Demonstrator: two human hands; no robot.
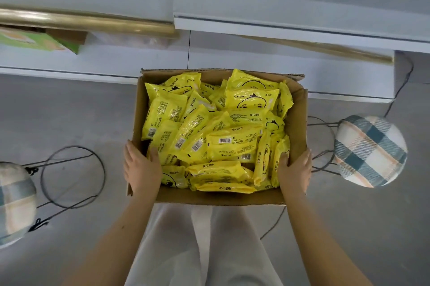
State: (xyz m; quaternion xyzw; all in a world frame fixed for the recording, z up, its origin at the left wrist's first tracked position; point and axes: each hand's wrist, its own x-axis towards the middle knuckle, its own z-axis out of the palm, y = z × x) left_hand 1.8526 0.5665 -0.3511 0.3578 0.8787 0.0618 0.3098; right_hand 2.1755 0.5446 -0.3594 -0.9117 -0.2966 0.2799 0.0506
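Note:
An open cardboard box (pixel 299 118) sits in front of me, filled with several yellow wet-wipe packs (pixel 216 132) lying in a loose heap. My left hand (pixel 142 169) grips the box's left wall near the front corner, thumb inside and fingers outside. My right hand (pixel 294 171) grips the right wall the same way, thumb hooked over the rim beside the packs. Both forearms reach forward from below.
White shelves (pixel 279 27) with brass rails (pixel 93 22) run across the far side; a green carton (pixel 39 41) lies on the left shelf. A plaid stool (pixel 370 150) stands to the right, another plaid stool (pixel 14 202) to the left, both on wire legs. The floor is grey.

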